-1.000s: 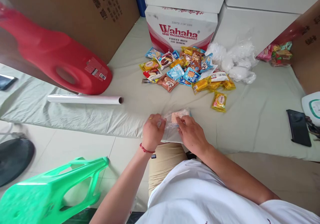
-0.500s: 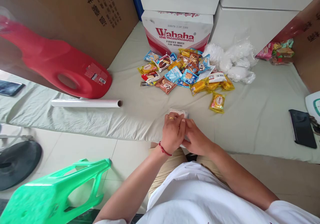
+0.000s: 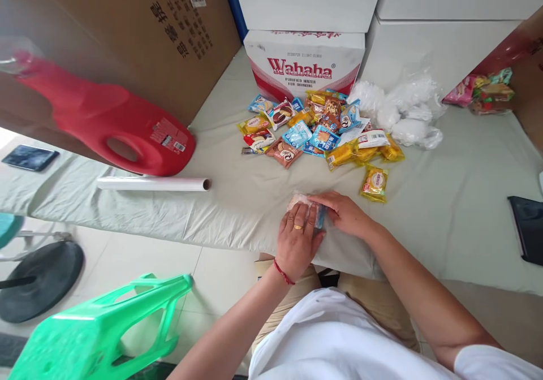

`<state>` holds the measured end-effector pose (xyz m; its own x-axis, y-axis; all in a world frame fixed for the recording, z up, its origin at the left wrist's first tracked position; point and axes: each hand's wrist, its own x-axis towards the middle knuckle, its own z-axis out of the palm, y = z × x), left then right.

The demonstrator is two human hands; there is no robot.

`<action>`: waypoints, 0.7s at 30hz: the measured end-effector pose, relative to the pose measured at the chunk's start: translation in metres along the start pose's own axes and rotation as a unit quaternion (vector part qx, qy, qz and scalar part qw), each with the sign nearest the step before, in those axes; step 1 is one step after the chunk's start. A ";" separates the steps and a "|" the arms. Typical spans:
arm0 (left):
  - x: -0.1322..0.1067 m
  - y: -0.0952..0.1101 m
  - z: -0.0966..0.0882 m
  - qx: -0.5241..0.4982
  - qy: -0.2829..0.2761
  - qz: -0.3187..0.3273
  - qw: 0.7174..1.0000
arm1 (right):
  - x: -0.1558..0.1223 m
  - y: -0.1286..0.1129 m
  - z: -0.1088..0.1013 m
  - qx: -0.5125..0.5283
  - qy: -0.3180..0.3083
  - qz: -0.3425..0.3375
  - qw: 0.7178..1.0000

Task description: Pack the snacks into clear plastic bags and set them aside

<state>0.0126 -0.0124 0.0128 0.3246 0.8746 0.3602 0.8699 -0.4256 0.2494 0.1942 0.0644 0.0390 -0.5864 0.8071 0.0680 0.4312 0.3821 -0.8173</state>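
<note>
A small flat packet [image 3: 301,198] in clear wrap, pale with a blue part at its right side, lies on the cloth near the table's front edge. My left hand [image 3: 297,237], with a ring and a red bracelet, rests flat over it with fingers stretched out, hiding much of it. From the right, my right hand [image 3: 345,213] reaches its extended fingers to the packet's upper right edge; its thumb is hidden. Just beyond, a single yellow-wrapped snack [image 3: 374,183] lies apart from a heap of mixed wrapped snacks [image 3: 298,134].
Behind the heap stands a Wahaha carton [image 3: 303,63], with crumpled clear plastic [image 3: 407,114] beside it. Leftward are a white roll [image 3: 155,184] and a red jug [image 3: 114,120]. A dark phone [image 3: 528,227] lies at the right edge. A green stool [image 3: 106,323] stands below left.
My hands have moved apart: the left has flattened out over the packet, and the right has shifted to its right edge. More of the packet's blue side shows. The view has tilted slightly.
</note>
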 end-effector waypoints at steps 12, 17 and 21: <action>0.025 -0.010 -0.062 -0.489 -0.013 -0.258 0.833 | -0.017 -0.023 -0.009 0.343 0.053 0.069 0.935; 0.029 -0.001 -0.063 -0.626 -0.078 -0.309 0.712 | -0.028 -0.039 0.005 0.398 0.018 0.133 0.907; 0.029 0.009 -0.050 -0.604 -0.093 -0.323 0.722 | -0.047 -0.045 0.016 0.341 0.063 0.143 0.927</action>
<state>0.0114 -0.0026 0.0700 0.1373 0.9498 -0.2813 -0.0611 0.2915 0.9546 0.1913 0.0027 0.0631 -0.4114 0.8943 -0.1762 -0.0024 -0.1944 -0.9809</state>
